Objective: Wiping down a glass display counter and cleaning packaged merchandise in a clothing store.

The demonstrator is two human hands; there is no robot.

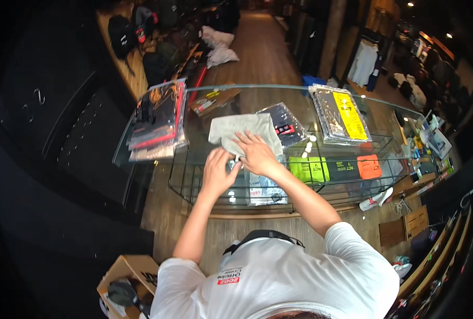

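Note:
A folded grey garment [244, 129] lies on the glass counter [300, 95] in front of me. My right hand [256, 153] rests flat on its near edge with the fingers spread. Beside it my left hand [219, 169] presses down on the near left corner of the cloth, fingers curled around the edge. A dark bagged garment [288, 123] lies just to the right of the grey one, partly under it.
A stack of bagged clothes [158, 119] sits at the counter's left end, a clear bag with a yellow label [340, 114] at the right. Folded green, black and orange shirts [336, 169] lie on the shelf below. An open cardboard box [127, 284] stands at my lower left.

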